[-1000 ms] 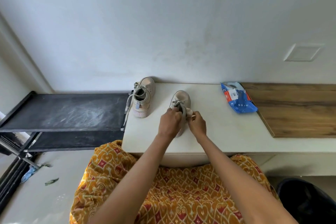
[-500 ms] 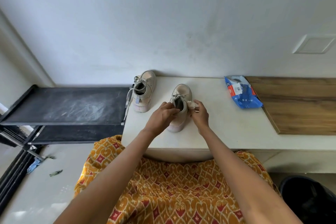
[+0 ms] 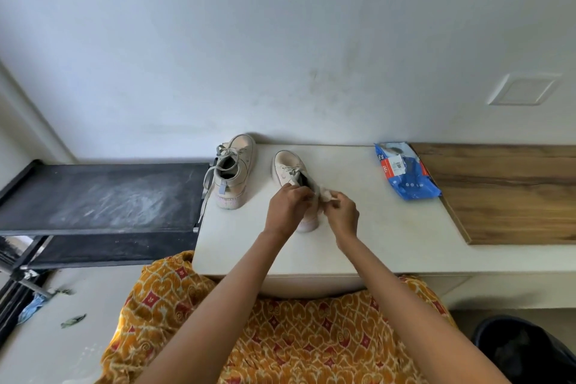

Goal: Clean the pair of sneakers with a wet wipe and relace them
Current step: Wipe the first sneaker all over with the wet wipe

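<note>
Head view: left hand [image 3: 288,206] gripping sneaker [image 3: 293,178] on bench [image 3: 389,227], right hand [image 3: 341,213] pinching wet wipe [image 3: 326,193] w/ lace.

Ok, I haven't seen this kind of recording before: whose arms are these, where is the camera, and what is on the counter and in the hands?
There is no machine here. The arms belong to a person with a wide-angle camera worn on the head, looking forward and down, so you see what they see. On the white counter stand two pale sneakers. The far sneaker sits near the left edge, its laces loose and one hanging over the side. Both hands work at the near sneaker: the left hand holds it at the opening, while the right hand pinches a small white wad, apparently a wet wipe, against its side. The blue wipes packet lies to the right, beside a wooden board.
</note>
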The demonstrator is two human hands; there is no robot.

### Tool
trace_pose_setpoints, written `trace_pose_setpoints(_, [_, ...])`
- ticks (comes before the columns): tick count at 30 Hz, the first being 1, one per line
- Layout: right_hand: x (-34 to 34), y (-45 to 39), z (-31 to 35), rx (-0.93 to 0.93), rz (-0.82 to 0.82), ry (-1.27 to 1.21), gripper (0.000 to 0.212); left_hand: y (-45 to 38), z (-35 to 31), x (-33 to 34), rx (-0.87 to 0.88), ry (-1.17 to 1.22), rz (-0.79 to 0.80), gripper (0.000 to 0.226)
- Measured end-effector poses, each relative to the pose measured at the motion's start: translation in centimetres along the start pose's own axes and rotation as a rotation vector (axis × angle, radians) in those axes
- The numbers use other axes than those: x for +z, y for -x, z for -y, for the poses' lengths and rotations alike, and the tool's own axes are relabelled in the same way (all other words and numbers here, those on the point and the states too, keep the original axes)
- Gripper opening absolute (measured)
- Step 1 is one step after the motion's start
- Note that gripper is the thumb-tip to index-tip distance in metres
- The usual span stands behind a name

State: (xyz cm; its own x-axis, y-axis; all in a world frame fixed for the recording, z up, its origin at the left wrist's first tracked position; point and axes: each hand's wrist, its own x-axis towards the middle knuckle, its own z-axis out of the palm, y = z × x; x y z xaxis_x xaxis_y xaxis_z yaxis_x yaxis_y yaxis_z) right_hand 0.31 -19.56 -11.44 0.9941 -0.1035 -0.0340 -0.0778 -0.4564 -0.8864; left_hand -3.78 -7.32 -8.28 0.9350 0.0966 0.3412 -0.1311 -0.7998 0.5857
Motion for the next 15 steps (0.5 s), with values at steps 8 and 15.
trace_pose_setpoints(8, [2.4, 0.7, 4.9, -0.232, -0.020, -0.096, 0.023, 0.0, 0.6, 0.2, -0.016, 0.079, -0.062, 0.010])
trace_pose_setpoints(15, [1.5, -0.3, 1.8, 0.017, -0.321, -0.375, 0.023, -0.3, 0.7, 0.4, 0.031, 0.042, -0.003, 0.017])
